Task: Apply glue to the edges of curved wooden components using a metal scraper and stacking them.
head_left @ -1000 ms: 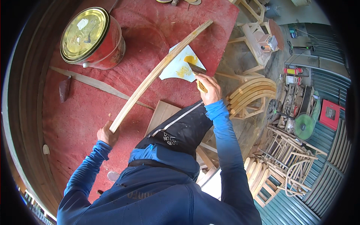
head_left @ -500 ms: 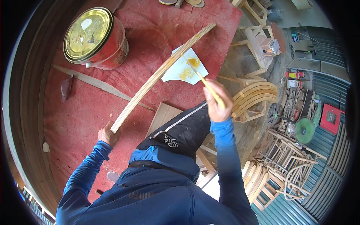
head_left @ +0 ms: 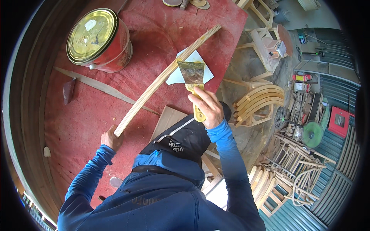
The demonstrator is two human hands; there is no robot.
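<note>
My left hand (head_left: 110, 138) is closed round the near end of a long, slightly curved wooden strip (head_left: 154, 85), which slants away to the far right. In my right hand (head_left: 208, 106) is a putty knife (head_left: 192, 75) with a yellow handle and a wide, stained metal blade. Its blade faces me broadside, and one corner of it meets or overlaps the strip's edge; contact is hard to tell. Beneath the blade and strip lies a white angular board (head_left: 175, 78); the yellowish filler on it is mostly hidden by the blade.
A red metal can (head_left: 123, 48) with a gold lid stands at the far left on the red-covered surface (head_left: 88, 119). A thin wooden slat (head_left: 100, 87) lies near it. Curved wooden pieces (head_left: 262, 100) and stool frames stand at right, with a green fan (head_left: 313, 134) beyond.
My right hand has moved left and turned the putty knife from edge-on to broadside, its blade now covering the filler. The strip and my left hand have stayed in place.
</note>
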